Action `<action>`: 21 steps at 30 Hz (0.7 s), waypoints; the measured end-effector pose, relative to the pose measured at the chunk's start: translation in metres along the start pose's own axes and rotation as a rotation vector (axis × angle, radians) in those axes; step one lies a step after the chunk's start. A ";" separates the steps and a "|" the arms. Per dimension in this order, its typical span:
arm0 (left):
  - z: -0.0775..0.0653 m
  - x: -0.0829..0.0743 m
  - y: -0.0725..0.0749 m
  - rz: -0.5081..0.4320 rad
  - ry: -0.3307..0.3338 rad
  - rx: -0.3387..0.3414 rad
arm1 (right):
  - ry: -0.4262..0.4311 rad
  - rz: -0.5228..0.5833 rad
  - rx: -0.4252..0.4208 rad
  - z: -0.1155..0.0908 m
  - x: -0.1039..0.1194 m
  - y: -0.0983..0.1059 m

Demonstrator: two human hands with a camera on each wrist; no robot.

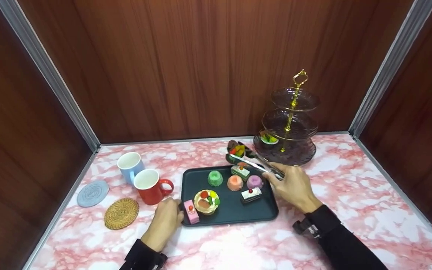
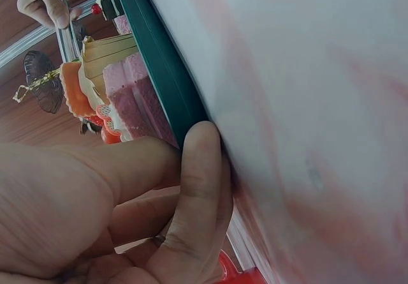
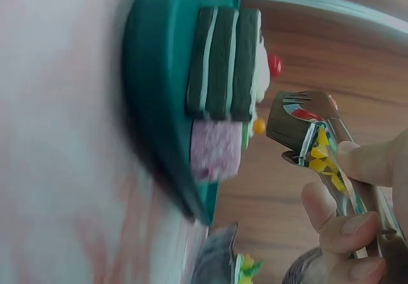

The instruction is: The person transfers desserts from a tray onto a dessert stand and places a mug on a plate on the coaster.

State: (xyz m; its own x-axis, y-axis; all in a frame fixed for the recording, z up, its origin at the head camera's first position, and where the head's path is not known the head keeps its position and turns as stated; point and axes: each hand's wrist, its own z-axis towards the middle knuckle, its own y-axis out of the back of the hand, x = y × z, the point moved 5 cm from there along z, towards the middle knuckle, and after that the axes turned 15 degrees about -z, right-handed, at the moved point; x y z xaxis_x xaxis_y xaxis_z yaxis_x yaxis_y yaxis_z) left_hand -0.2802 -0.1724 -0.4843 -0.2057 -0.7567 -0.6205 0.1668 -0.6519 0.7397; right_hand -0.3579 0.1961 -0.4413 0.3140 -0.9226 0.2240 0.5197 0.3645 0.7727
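Observation:
My left hand pinches the left edge of the dark green tray; in the left wrist view thumb and fingers grip its rim. Beside those fingers lies a pink cake slice, with a large fruit tart next to it. Metal tongs are held in my right hand over the tray's far right corner. Between the tong tips is a small dark fruit cup, raised near the tray's back edge. A layered cake slice sits below that hand.
A three-tier glass stand rises at the back right, with a fruit cup on its bottom tier. Green, orange and purple jelly cakes share the tray. Left of it are a red mug, a blue mug, a woven coaster and a grey coaster.

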 end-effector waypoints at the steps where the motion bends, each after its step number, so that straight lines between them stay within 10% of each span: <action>1: 0.000 0.000 0.000 -0.003 0.002 0.000 | -0.004 -0.003 -0.002 0.000 -0.004 0.001; 21: -0.001 -0.001 -0.001 0.024 -0.029 -0.023 | -0.097 -0.075 -0.019 -0.010 -0.065 0.023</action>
State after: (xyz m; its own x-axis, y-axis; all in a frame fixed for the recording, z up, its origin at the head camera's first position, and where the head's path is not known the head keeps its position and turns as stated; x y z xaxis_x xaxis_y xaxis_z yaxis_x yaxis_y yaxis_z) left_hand -0.2791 -0.1713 -0.4844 -0.2295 -0.7704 -0.5948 0.1942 -0.6351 0.7476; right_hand -0.3589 0.2656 -0.4440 0.1956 -0.9549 0.2235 0.5539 0.2956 0.7783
